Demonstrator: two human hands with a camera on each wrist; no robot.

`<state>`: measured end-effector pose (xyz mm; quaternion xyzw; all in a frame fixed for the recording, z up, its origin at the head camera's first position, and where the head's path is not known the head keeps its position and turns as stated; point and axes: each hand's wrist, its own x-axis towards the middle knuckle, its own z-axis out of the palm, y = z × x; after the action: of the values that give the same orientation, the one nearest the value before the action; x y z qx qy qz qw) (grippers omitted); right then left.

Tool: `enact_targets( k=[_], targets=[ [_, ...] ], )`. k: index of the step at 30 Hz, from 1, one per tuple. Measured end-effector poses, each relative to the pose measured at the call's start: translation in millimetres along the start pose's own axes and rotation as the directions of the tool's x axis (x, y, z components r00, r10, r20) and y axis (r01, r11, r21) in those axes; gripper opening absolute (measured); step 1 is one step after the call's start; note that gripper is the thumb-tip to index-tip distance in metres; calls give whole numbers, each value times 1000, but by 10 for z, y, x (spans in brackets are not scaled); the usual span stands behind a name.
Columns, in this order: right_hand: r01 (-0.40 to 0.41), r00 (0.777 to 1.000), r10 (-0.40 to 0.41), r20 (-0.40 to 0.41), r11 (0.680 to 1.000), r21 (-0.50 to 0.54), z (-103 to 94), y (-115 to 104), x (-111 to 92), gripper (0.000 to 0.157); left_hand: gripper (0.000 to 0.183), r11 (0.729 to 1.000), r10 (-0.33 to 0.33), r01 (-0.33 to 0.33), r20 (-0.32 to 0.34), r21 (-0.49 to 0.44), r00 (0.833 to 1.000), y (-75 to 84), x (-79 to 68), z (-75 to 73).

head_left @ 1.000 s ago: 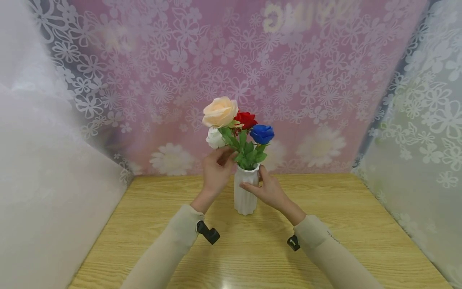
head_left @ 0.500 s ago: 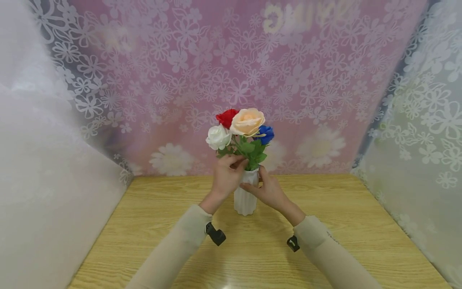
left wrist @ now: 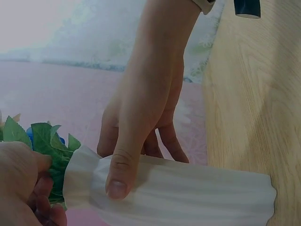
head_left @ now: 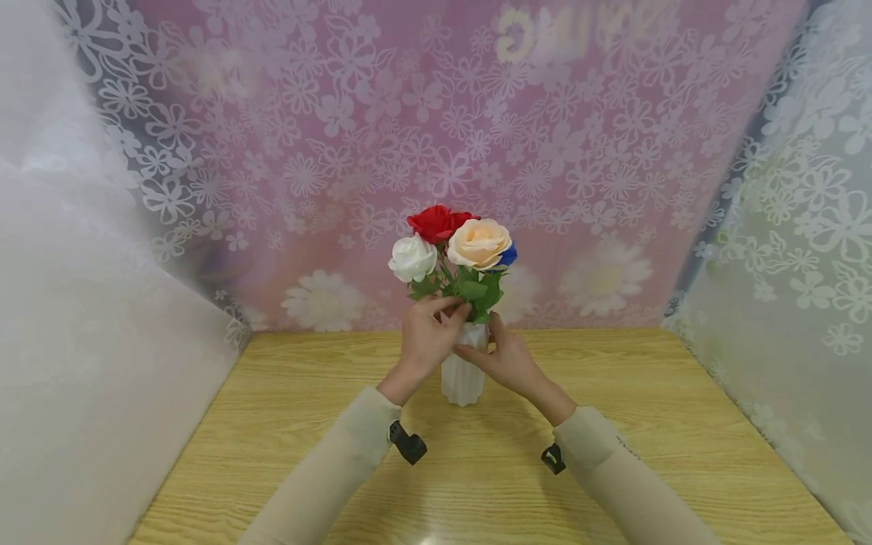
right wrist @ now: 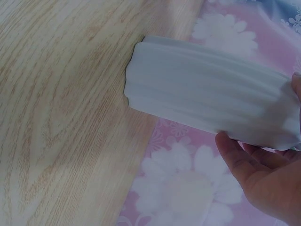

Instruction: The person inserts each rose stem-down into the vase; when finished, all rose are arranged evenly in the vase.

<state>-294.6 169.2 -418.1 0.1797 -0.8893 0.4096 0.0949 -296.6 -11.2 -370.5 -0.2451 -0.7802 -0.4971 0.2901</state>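
A white fluted vase [head_left: 463, 382] stands upright on the table, holding artificial roses. My right hand [head_left: 514, 365] grips its upper part, thumb in front and fingers round the far side, as the left wrist view shows with the same hand [left wrist: 146, 103]. At the vase mouth, my left hand [head_left: 428, 333] pinches the leafy stem of the peach rose [head_left: 479, 244]; the stem itself is mostly hidden behind the fingers. A white rose [head_left: 412, 258] and red blooms [head_left: 434, 222] rise to the left and back. Behind the peach bloom, a blue rose [head_left: 509, 255] is partly covered.
The wood-grain table [head_left: 300, 454] reaches back to a pink flower-patterned backdrop [head_left: 327, 151]. Pale sheets hang at both sides, the left sheet [head_left: 102, 341] and the right sheet [head_left: 783, 303]. Black cameras are strapped at both wrists.
The peach rose has moved right and down, from above the white rose to in front of the blue one. My left hand moved right and down to the vase mouth. My right hand stayed put.
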Motion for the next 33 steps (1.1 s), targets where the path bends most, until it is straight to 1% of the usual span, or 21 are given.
enact_targets(
  k=[3,7,10,14,17,20,25,27,30,33],
  targets=[
    [-1,1000,1,-1,1000,8,1,3,0,84,14,1000,9,-10,-20,-13,1000,5,2,-8],
    [10,1000,-10,3,1000,14,5,25,6,84,13,1000,0,0,-27,-12,1000,2,4,-6],
    [10,1000,-10,2,1000,2,7,36,11,81,12,1000,-20,20,-6,2,1000,-2,6,-5],
    [1,1000,-1,2,1000,-22,5,38,14,74,13,996,-75,73,39,50,996,-27,0,2],
    [7,1000,-7,1,1000,-22,4,32,14,71,14,992,-109,105,54,76,993,-42,2,9],
    [9,1000,-9,1,1000,-13,4,31,14,72,15,989,-128,123,54,76,990,-42,8,10],
    [14,1000,-14,-1,1000,-17,5,39,9,77,19,988,-157,157,36,6,987,-39,-1,15],
    [16,1000,-16,-4,1000,-23,2,33,6,73,21,986,-161,162,17,-38,987,-38,-5,18],
    [5,1000,-5,-7,1000,-20,-2,14,7,63,23,986,-152,150,-16,-79,988,-45,-5,27],
    [-14,1000,14,-4,1000,-15,3,14,9,61,22,986,-137,133,-36,-100,990,-57,-3,32]
  ],
)
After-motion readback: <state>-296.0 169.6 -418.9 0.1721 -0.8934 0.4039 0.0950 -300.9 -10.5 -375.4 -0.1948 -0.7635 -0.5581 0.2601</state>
